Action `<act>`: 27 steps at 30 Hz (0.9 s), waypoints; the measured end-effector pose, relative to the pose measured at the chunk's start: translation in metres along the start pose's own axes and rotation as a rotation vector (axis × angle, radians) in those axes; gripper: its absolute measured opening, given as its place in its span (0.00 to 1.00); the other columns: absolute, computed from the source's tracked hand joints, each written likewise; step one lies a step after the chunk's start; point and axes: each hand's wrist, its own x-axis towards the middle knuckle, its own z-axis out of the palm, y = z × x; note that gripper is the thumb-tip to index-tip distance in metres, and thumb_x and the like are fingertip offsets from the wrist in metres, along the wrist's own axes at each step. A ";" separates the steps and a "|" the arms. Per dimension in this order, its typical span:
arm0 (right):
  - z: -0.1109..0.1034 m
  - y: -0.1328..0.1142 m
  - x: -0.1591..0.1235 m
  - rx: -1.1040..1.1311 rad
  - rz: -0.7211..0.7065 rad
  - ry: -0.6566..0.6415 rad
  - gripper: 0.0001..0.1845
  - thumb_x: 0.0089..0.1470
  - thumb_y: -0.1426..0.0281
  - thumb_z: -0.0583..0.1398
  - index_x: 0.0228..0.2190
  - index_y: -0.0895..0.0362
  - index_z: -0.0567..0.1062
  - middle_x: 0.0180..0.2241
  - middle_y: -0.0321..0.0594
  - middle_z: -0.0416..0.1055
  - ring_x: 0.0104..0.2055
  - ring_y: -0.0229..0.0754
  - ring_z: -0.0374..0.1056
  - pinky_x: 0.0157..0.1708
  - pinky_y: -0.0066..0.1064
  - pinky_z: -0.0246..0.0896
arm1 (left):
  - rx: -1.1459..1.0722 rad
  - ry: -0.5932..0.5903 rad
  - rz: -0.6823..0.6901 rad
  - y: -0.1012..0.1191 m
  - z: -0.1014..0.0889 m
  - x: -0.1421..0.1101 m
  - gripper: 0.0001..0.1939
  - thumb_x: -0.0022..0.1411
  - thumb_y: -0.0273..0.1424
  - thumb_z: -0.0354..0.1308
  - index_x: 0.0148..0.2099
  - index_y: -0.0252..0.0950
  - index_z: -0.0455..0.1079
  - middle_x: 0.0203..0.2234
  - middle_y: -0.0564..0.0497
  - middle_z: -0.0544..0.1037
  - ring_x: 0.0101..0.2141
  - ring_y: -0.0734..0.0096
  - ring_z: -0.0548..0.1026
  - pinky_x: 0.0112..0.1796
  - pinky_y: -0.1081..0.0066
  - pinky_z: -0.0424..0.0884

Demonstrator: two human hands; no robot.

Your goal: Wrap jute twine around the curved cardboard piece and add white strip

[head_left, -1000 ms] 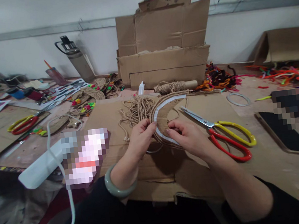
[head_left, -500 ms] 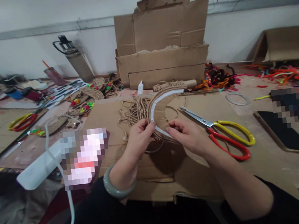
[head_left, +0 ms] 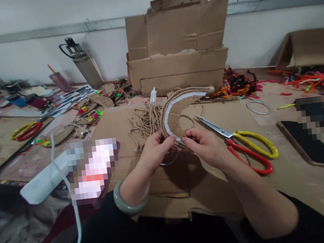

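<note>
A curved cardboard piece [head_left: 176, 119] with twine along its outer edge and a white strip inside that is held up over the cardboard sheet [head_left: 117, 142]. My left hand [head_left: 157, 149] pinches its lower left edge, thumb on the white strip. At the lower right end my right hand [head_left: 202, 144] grips it, thumb on top and fingers curled beneath. Behind the left hand lies a tangle of twine [head_left: 145, 119]. Scissors [head_left: 237, 140] with one yellow and one red handle lie open to the right of my right hand.
A glue bottle [head_left: 153, 95] and twine roll stand behind, before a cardboard box [head_left: 179, 65]. Colourful pipe cleaners [head_left: 240, 85] lie right of it. A dark phone [head_left: 307, 144] lies at right. On the left are a power strip [head_left: 46, 181], a white cable and a tall bottle [head_left: 85, 67].
The curved piece has tilted and turned slightly in my hands. My left hand has slid right along its lower edge, so both thumbs are now closer together.
</note>
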 end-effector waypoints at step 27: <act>0.007 -0.001 0.006 0.285 0.085 0.007 0.07 0.47 0.66 0.55 0.24 0.57 0.68 0.19 0.32 0.66 0.22 0.33 0.62 0.24 0.26 0.58 | -0.123 0.001 -0.047 -0.001 0.000 0.002 0.10 0.47 0.32 0.63 0.30 0.32 0.69 0.19 0.54 0.74 0.20 0.79 0.70 0.25 0.78 0.65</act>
